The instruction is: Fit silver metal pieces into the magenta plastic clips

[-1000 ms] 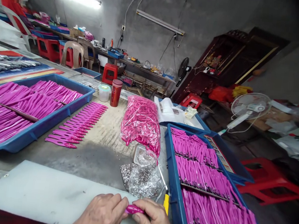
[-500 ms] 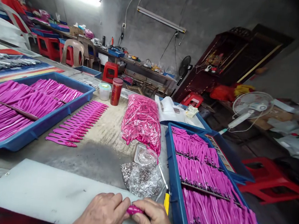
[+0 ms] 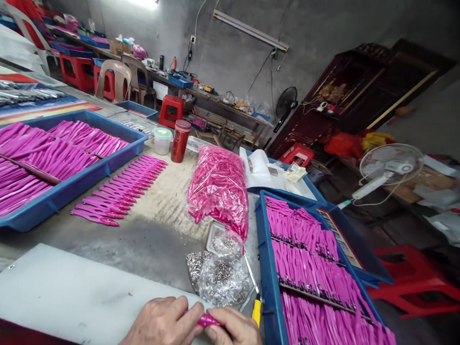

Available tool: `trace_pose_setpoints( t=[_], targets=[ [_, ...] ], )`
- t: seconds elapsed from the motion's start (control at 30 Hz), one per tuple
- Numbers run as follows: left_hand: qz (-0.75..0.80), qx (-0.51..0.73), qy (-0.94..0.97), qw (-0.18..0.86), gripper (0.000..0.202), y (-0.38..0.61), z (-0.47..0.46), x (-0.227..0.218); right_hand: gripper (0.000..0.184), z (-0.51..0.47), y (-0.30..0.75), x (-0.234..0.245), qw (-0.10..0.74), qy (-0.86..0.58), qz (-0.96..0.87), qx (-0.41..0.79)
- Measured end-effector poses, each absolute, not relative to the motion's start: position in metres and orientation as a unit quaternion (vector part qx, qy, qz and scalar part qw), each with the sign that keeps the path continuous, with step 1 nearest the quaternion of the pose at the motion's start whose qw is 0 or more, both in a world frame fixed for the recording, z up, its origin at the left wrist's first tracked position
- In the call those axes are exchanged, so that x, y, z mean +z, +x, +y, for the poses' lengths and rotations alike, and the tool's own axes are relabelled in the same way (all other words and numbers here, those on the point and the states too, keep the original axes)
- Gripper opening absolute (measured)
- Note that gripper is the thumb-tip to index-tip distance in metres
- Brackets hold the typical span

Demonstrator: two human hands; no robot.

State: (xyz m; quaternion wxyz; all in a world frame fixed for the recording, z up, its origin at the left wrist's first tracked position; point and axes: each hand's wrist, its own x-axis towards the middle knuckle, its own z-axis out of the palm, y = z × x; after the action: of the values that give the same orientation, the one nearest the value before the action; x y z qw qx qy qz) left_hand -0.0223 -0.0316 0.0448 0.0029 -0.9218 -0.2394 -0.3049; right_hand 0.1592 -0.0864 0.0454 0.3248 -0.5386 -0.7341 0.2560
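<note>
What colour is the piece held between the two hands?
The held piece is glossy magenta, best seen in the head view.

Showing a bare left hand (image 3: 164, 322) with rounded knuckles and a faintly creased back, and displaying an equally bare right hand (image 3: 240, 333) with a broad thumb ending in a short nail.

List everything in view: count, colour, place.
Pink piece: 1, magenta, front centre
Board: 1, white, front left
Large trays: 2, blue, left and right
Piece row: 1, magenta, beside left tray
Pink bag: 1, clear, mid table
Metal parts: uncountable, silvery, before bag
Tool handle: 1, yellow, beside right tray
Canister: 1, red, left of bag
Tub: 1, clear, beside canister
Fans: 2, one black, one white, background
Stools: several, red, background
Co-worker: 1, red top, far left
Left hand: 1, bare, on piece
Right hand: 1, bare, on piece
</note>
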Motion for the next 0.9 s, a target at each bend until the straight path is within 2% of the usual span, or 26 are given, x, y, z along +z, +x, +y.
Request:
trace_pose_setpoints(
  t=[0.27, 0.9],
  targets=[
    [-0.204, -0.258, -0.944, -0.027, 0.021, -0.0256, -0.0277, 0.0509, 0.039, -0.083, 0.1591, 0.0518, 0.329, -0.531, -0.733, 0.27],
    [-0.222, -0.272, -0.936, -0.011, 0.026, -0.0244, -0.0268, 0.051, 0.036, -0.0842, 0.1601, 0.0464, 0.344, -0.546, -0.71, 0.283]
  ],
)
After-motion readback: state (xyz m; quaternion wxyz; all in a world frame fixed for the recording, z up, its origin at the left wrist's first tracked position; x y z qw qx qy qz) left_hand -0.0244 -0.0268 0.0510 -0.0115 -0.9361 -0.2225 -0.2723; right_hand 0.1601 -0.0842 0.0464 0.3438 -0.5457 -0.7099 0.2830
